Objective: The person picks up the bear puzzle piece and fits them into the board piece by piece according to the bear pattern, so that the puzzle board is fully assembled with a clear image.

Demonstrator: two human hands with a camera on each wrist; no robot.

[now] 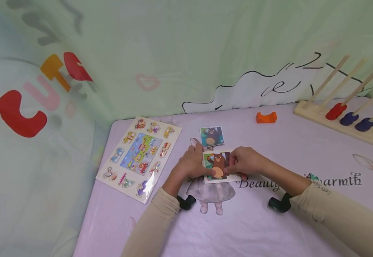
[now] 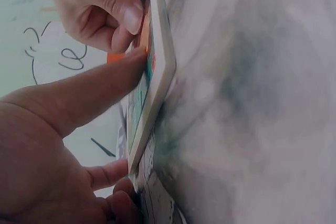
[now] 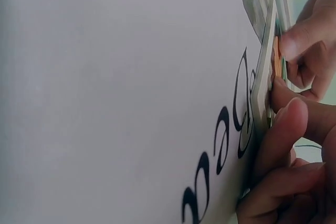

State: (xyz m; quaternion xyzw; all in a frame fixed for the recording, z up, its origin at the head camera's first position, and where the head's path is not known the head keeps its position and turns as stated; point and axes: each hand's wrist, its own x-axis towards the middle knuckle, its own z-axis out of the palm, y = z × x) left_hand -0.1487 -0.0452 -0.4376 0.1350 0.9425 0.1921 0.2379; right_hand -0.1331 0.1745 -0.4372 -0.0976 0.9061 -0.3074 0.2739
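A pale-framed bear puzzle [image 1: 217, 166] lies on the table between both hands. My left hand [image 1: 191, 160] holds its left side, thumb on the picture and other fingers around the far left corner. The right hand [image 1: 245, 160] grips the right side, its thumb on the picture and several fingers curled at the edge. In the left wrist view, the thumbs press beside a thin orange-brown piece [image 2: 145, 32] that stands slightly proud of the board. Just behind the puzzle lies a matching bear picture card [image 1: 212, 136]. Something red [image 1: 243, 176] peeks from under the right hand.
To the left lies a wooden vehicle peg puzzle [image 1: 155, 178]. An orange block with a notch [image 1: 266, 117] sits toward the back. At the right stands a wooden rod stacker [image 1: 350, 125] with red and dark blue pieces. A printed cloth covers the table, and a curtain hangs behind.
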